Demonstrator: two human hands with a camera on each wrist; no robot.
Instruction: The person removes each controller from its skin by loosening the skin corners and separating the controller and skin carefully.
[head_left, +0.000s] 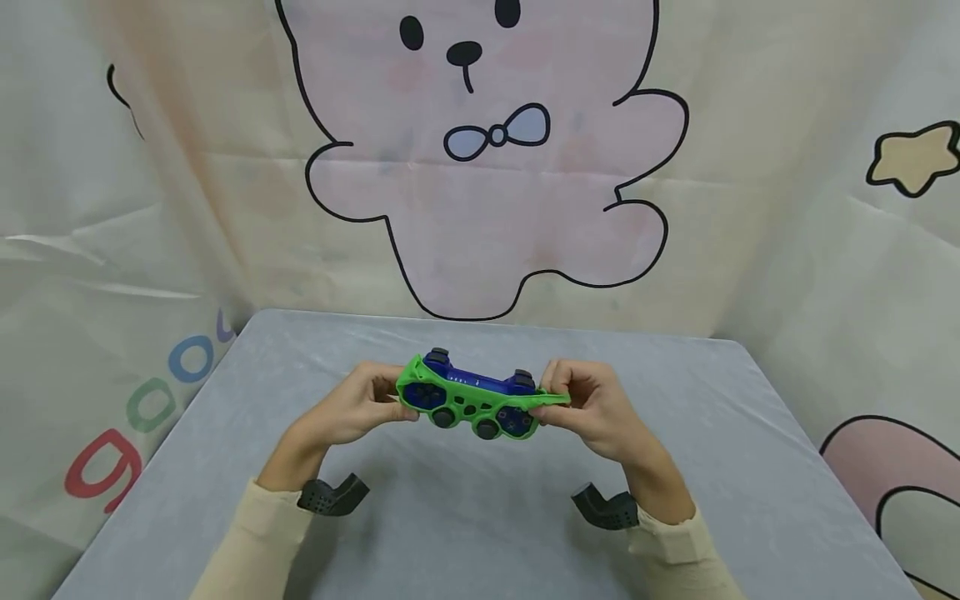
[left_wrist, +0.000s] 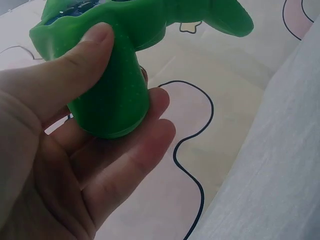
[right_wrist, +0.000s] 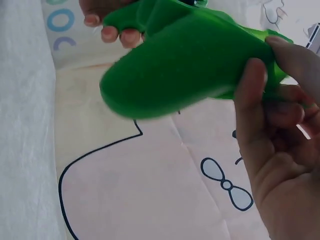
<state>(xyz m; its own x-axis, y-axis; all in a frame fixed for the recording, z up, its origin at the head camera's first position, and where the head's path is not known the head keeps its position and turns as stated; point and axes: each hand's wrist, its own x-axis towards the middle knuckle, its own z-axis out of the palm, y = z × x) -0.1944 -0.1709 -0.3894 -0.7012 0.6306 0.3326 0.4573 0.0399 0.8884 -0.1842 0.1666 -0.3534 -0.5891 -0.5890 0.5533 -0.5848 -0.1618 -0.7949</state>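
A dark blue game controller (head_left: 480, 381) in a green silicone cover (head_left: 487, 401) is held up over the table, its black thumbsticks and buttons toward me. My left hand (head_left: 351, 410) grips the handle on the left, thumb along the green rubber (left_wrist: 112, 95) and fingers behind it in the left wrist view. At the other end my right hand (head_left: 600, 408) pinches the cover's edge, which is pulled out past the controller's right side. The right wrist view shows a green handle (right_wrist: 165, 70) of the cover, with thumb and fingers on the rubber beside it.
A grey cloth-covered table (head_left: 465, 533) lies beneath both hands. Behind it hangs a pale curtain (head_left: 480, 242) with a cartoon bear, and similar printed fabric stands at both sides. Dark curved brackets (head_left: 333, 496) are worn at the wrists.
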